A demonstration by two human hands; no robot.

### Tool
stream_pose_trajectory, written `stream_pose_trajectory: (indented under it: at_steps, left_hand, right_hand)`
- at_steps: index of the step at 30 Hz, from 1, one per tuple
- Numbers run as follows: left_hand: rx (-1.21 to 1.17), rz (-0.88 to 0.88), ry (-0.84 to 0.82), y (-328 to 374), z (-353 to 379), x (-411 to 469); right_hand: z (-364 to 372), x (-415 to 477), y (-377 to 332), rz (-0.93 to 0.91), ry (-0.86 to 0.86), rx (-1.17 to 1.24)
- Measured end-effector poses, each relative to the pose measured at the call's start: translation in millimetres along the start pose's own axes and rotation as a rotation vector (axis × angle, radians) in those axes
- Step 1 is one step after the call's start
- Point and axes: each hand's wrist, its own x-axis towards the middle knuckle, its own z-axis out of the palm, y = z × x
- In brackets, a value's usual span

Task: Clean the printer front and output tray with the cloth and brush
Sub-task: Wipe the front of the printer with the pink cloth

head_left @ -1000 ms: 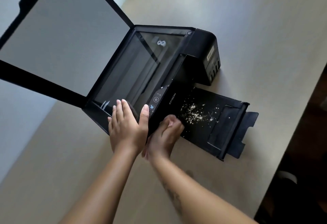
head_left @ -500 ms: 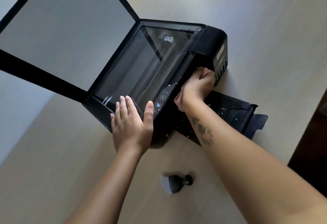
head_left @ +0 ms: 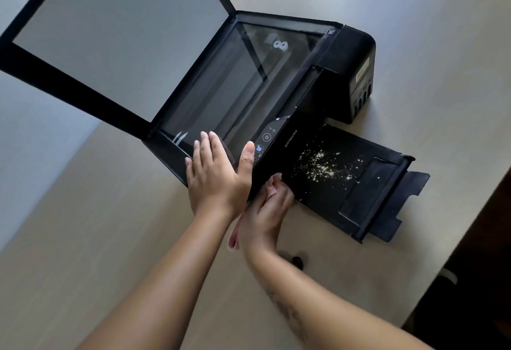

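Two bare forearms are reaching across a pale wood-grain tabletop [head_left: 414, 45], hiding most of a small dark object [head_left: 298, 261]. The right hand [head_left: 266, 208] is pressing the black printer's [head_left: 343, 73] front corner; whether its grip holds anything cannot be told. The left hand [head_left: 215, 175] is lying flat, fingers apart, on the scanner glass [head_left: 243, 86]. White specks are dotting the extended black output tray [head_left: 367, 192]. The lid [head_left: 116, 34] is standing open.
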Motion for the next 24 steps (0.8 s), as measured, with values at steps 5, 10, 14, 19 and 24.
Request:
stream_pose_trajectory:
  at_steps: [5,10,14,19,24]
  left_hand:
    - [-0.001,0.002,0.000,0.0,-0.1,-0.3]
    - [0.002,-0.003,0.005,-0.4,0.6,0.0]
    - [-0.003,-0.005,0.008,0.5,1.3,-1.4]
    - [-0.004,-0.008,0.013,-0.2,0.9,-1.3]
    - [0.002,-0.005,0.015,0.4,0.6,-1.4]
  right_hand:
    - [-16.9,-16.9,25.7,0.067,-0.195,-0.168]
    - [-34.5,-0.2,21.5,-0.031,-0.320,-0.352]
    - [-48.4,8.5,34.7,-0.171,-0.372,-0.542]
    - [-63.6,12.9,32.1,-0.244,-0.439,-0.611]
    - [-78.3,21.6,37.6,-0.255,-0.429,-0.766]
